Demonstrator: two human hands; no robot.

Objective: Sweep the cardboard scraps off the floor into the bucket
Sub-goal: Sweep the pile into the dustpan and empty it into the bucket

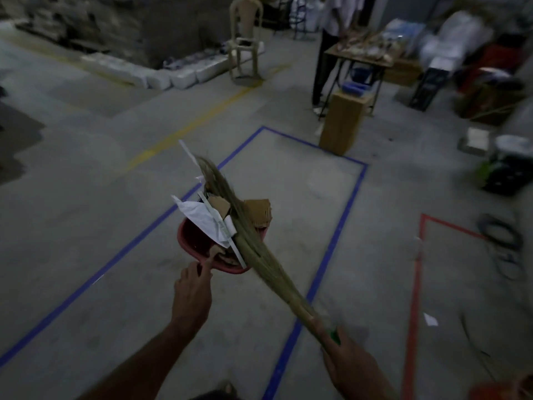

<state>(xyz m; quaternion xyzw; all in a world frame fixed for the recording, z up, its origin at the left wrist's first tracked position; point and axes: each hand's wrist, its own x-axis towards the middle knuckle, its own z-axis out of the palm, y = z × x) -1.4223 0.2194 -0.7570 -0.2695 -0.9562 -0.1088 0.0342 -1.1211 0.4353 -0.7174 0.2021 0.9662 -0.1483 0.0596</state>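
Red bucket [189, 243] sits on the concrete floor [86, 226], inside a rectangle of blue tape [337, 226]. It's stuffed w/ cardboard scraps [256, 212], crumpled white paper [202, 219] & a long white strip [222, 226] that sticks up past the rim.

Right hand [350, 360] grips the broom [259, 249] at its handle end, fingers wrapped round it, a bit of green showing at the grip. Broom runs up & left from the hand; its straw bristles lie across the top of the bucket's load, tips pointing beyond the far rim.

Left hand [191, 290] is at the near rim of the bucket, forefinger stretched to the edge, other fingers loosely bent. Can't tell if it actually pinches the rim or only touches it; a small brown scrap sits right by the fingertip.

Further out: a tall cardboard box [341, 122] stands on the far corner of the blue tape. Behind it a table [357, 57] w/ clutter on top, a person [328, 53] standing at its left end. A plastic chair [245, 41] stands at the back, white sacks [161, 76] in a row to its left. Red tape [414, 298] marks the floor on the right, a white paper scrap [430, 319] just beside it, dark cables [501, 235] coiled near. View is dim & blurred toward the edges.
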